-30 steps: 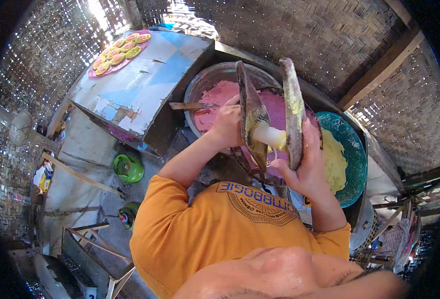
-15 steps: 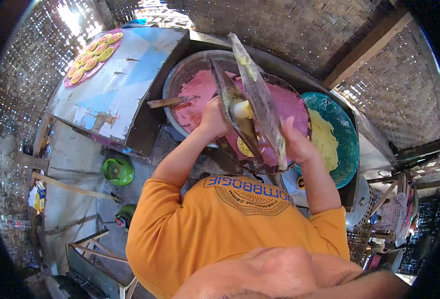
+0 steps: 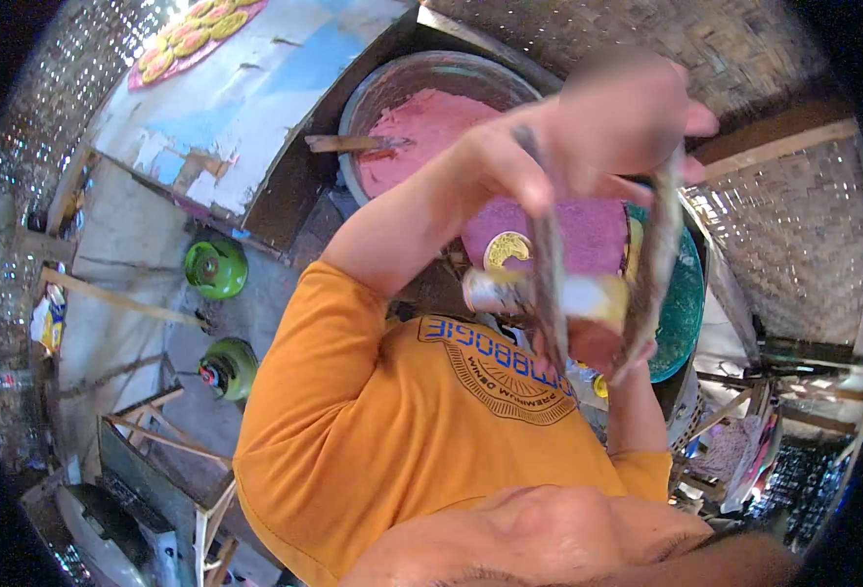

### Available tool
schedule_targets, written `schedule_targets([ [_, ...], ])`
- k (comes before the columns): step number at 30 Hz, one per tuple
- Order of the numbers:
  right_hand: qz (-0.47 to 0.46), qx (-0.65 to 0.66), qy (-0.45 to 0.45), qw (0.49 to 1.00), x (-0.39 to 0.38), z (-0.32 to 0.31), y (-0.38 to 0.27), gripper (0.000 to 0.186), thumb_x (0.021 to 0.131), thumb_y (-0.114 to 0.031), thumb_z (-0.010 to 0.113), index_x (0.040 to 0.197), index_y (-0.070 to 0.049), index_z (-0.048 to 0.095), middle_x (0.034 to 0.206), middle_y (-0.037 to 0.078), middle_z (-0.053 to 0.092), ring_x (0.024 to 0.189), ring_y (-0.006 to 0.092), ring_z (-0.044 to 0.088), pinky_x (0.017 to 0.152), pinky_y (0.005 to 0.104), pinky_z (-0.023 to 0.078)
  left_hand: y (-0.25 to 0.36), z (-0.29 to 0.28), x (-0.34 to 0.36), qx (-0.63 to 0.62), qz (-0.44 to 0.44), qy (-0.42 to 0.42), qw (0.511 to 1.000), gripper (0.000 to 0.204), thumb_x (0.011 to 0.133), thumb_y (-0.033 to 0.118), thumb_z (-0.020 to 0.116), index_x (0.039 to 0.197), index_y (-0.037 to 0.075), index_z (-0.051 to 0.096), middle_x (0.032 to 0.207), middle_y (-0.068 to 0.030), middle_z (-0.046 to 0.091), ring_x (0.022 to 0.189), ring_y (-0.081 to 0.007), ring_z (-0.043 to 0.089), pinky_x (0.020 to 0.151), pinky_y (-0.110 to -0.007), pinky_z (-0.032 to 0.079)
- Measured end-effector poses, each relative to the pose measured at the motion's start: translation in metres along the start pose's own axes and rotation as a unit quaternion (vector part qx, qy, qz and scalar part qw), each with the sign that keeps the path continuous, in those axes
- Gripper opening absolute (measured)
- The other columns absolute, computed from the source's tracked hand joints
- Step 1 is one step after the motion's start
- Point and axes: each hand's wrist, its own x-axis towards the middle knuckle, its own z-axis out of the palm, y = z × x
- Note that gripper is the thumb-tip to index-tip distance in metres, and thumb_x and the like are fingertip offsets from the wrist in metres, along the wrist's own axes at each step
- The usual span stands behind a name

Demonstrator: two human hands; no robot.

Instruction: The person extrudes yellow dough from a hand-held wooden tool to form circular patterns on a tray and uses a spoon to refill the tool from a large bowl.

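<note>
My left hand [image 3: 607, 137], partly blurred, is raised over the top ends of a worn two-board wooden press [image 3: 652, 254], thumb and fingers spread around them. A white cylinder [image 3: 498, 292] with yellow paste lies crosswise between the boards. My right hand [image 3: 644, 354] grips their lower ends, mostly hidden behind them. Behind the press are a round purple surface [image 3: 583, 230] with a patterned yellow disc [image 3: 504, 249], a metal basin [image 3: 353, 93] of pink dough [image 3: 417, 127] with a wooden stick [image 3: 338, 142], and a teal basin [image 3: 678, 338] of yellow dough, partly hidden.
A peeling worktop [image 3: 236, 88] at upper left holds a pink sheet of yellow flower-shaped pieces [image 3: 192, 39]. Two green gas cylinders [image 3: 214, 266] stand on the floor at left, near a wooden frame [image 3: 167, 440]. Woven bamboo walls [image 3: 774, 235] surround the space.
My left hand has swung up and right from the press's side to its top ends. My right hand has moved down to its lower ends, and the boards now stand more upright.
</note>
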Motion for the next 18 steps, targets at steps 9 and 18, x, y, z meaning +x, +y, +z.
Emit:
schedule_targets([
  [9,0.074,-0.025,0.097,0.992,-0.037,-0.015,-0.037,0.096,0.069,-0.076,0.037,0.136,-0.009,0.027,0.116,0.027,0.046,0.095,0.0371,0.053,0.079,0.0481,0.043,-0.068,-0.073,-0.046,-0.089,-0.025,0.234,0.968,0.075,0.072,-0.001,0.058,0.137,0.014,0.023,0.122,-0.0094,0.047,0.121,-0.0292,0.039,0.098,-0.046,0.035],
  [18,0.095,-0.048,0.198,0.975,0.003,-0.034,-0.03,0.078,0.078,-0.054,0.051,0.133,-0.004,0.03,0.122,0.018,0.047,0.094,0.0358,0.056,0.078,0.0465,0.046,-0.067,-0.124,-0.097,-0.159,-0.001,0.387,0.908,0.071,0.078,0.057,0.049,0.13,0.012,0.034,0.096,-0.0067,0.06,0.097,-0.0282,0.055,0.084,-0.043,0.046],
])
